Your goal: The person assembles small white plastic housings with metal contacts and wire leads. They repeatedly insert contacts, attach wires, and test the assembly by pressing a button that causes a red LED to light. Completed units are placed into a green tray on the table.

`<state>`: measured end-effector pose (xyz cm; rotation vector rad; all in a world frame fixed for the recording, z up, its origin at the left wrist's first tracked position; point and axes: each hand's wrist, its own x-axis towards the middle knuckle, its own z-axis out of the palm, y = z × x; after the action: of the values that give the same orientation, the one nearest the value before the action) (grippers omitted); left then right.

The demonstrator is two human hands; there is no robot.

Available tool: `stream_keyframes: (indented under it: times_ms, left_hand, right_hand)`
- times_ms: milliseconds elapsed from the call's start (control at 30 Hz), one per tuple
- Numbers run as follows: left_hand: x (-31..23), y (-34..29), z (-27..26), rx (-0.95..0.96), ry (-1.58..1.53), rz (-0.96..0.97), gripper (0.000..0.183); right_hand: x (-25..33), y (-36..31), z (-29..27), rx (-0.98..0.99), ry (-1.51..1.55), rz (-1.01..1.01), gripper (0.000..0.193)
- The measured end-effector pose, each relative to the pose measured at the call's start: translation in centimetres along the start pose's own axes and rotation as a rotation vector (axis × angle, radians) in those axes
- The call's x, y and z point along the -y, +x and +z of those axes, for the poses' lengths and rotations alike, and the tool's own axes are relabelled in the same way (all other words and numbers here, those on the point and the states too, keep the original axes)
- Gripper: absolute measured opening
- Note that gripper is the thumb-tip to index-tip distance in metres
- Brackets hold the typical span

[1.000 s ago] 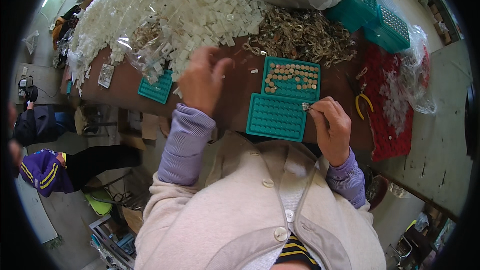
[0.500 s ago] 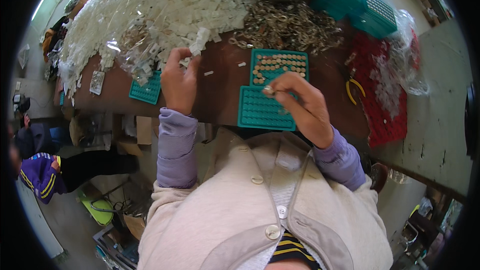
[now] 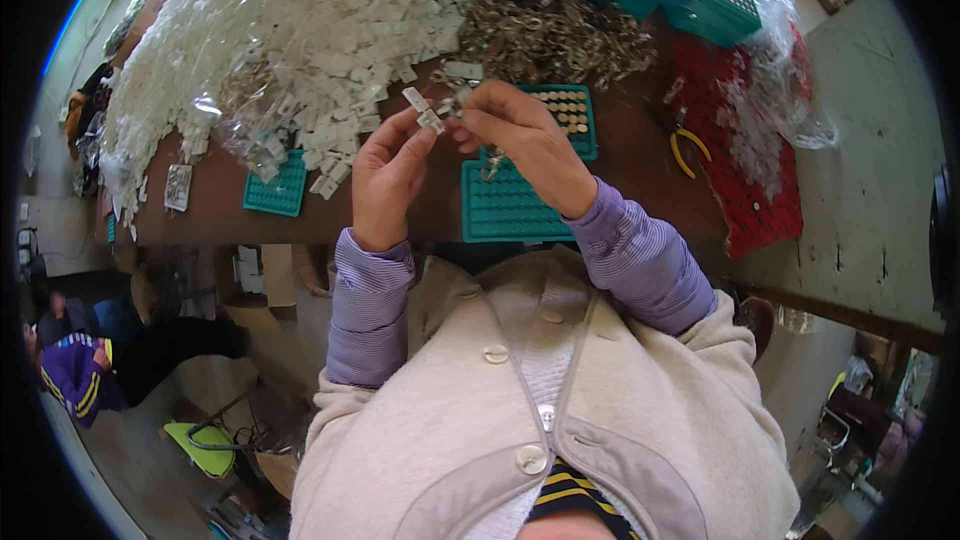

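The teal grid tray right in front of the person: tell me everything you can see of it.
The teal grid tray looks like moulded plastic, a flat rectangle covered in rows of small square cells, all seemingly unfilled. It lies flat on the brown table, near its front edge, close to the person's chest. A second teal tray, partly filled with small brass-coloured pieces, sits directly behind it. The right hand hovers above its far end and hides part of it; whether the hand touches the tray cannot be told.

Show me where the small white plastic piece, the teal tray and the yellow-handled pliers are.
small white plastic piece [image 3: 424, 110], head view, its middle, at the left hand's fingertips.
teal tray [image 3: 505, 208], head view, bare gridded face.
yellow-handled pliers [image 3: 690, 148], head view, yellow handle.
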<state>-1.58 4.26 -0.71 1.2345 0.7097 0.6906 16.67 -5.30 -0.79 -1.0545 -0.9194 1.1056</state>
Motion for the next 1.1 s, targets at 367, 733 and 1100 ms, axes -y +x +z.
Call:
stream_keyframes:
  times_ms: [367, 733, 1100]
  left_hand:
    - [-0.3, -2.4, 1.0, 0.014, 0.235, 0.208, 0.024]
    - [-1.6, -2.0, 1.7, 0.39, 0.487, 0.53, 0.032]
    - [-0.7, -2.5, 2.4, 0.369, 0.614, 0.404, 0.027]
  right_hand:
    - [1.1, -2.9, 1.5, -0.096, -0.514, -0.156, 0.005]
    - [4.9, -6.2, -2.0, 0.199, -0.352, 0.056, 0.005]
    - [3.9, -7.9, -0.9, 0.127, -0.911, -0.358, 0.014]
